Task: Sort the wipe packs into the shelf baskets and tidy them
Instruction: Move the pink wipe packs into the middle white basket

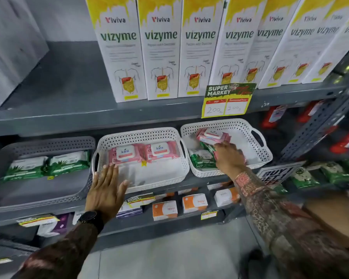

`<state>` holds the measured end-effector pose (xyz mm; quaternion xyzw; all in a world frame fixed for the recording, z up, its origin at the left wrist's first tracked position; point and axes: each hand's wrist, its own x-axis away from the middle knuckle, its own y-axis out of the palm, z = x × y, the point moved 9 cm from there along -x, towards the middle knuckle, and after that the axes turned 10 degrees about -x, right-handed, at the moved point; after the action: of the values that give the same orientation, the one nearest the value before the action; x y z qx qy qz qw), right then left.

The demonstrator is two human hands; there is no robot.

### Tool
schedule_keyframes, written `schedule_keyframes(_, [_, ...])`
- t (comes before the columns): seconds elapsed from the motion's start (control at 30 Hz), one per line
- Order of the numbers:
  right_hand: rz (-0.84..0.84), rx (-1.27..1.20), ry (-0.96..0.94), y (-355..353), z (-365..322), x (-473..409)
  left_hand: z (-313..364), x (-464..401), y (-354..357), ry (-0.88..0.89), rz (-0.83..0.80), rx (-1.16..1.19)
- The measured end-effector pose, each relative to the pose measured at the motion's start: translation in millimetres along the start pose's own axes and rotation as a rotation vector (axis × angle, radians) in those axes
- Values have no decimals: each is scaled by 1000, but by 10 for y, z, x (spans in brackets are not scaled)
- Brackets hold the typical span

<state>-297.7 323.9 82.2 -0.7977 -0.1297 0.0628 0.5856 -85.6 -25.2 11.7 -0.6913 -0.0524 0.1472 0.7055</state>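
Head view: the left hand (pixel 106 189) is lying flat and empty, fingers spread, on the middle basket (pixel 138 137) rim at 7 o'clock. The right hand (pixel 229 156) is reaching into the right basket (pixel 265 156), fingers curled around a pink wipe pack (pixel 212 136) at its 10 o'clock; green packs (pixel 200 160) are lying at 8 o'clock.

I face a grey metal shelf (pixel 54 208) carrying three baskets in a row. The middle white basket (pixel 163 135) is my landmark; just left of it sits the grey basket (pixel 48 143), just right of it the second white basket (pixel 248 127). On the board above it stand tall Vizyme boxes (pixel 161 49).
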Motion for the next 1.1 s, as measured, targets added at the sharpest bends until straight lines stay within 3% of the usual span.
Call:
schedule_keyframes(0.13, [-118, -81, 145, 63, 297, 18, -34, -1, -3, -38, 33, -34])
schedule_keyframes(0.3, [-155, -261, 162, 186, 417, -70, 4, 6, 11, -36, 55, -43])
schedule_keyframes(0.67, [250, -262, 112, -38, 181, 135, 34, 13, 2, -29, 49, -29])
schedule_keyframes(0.77, [376, -308, -9, -255, -235, 222, 47, 0, -5, -29, 42, -42])
schedule_keyframes(0.87, [391, -340, -182, -299, -925, 290, 26, 17, -3, -39, 35, -38])
schedule_keyframes(1.0, [241, -430, -350, 39, -1778, 342, 21, 32, 3, -42, 52, -43])
schedule_keyframes(1.1, [118, -332, -370, 482, -2173, 292, 17, 21, 19, -40, 53, -57])
